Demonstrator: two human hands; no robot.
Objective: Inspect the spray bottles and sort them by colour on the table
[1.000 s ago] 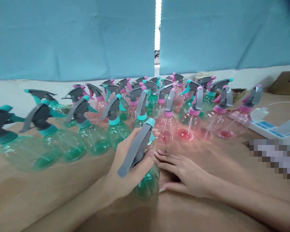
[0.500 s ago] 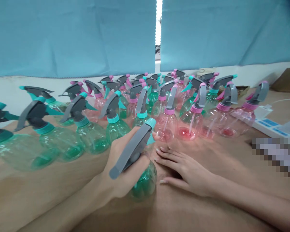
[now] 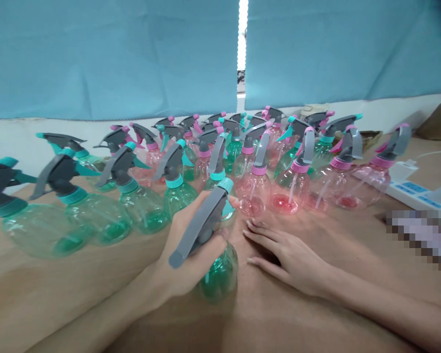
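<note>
Right here, front and centre on the brown tabletop, there's the green-tinted spray bottle, and the left hand has it: thumb and fingers wrapped round the neck, just under the grey trigger head. That turquoise nozzle points away from the person, the long grey tail back over the wrist.

Over to the right hand: nothing in it, fingers loosely parted, lying low just beside the bottle without touching it. Behind, clear green bottles line up on the left, pink-tinted bottles on the right.

How would it handle? Light, I'd say, thin plastic with some give in the belly, and that rounded, glossy body could slip. The neck looks the surest hold; the stiff head above is top-heavy, and its trigger best left unsqueezed. Whether there's liquid inside, I can't tell.
</note>
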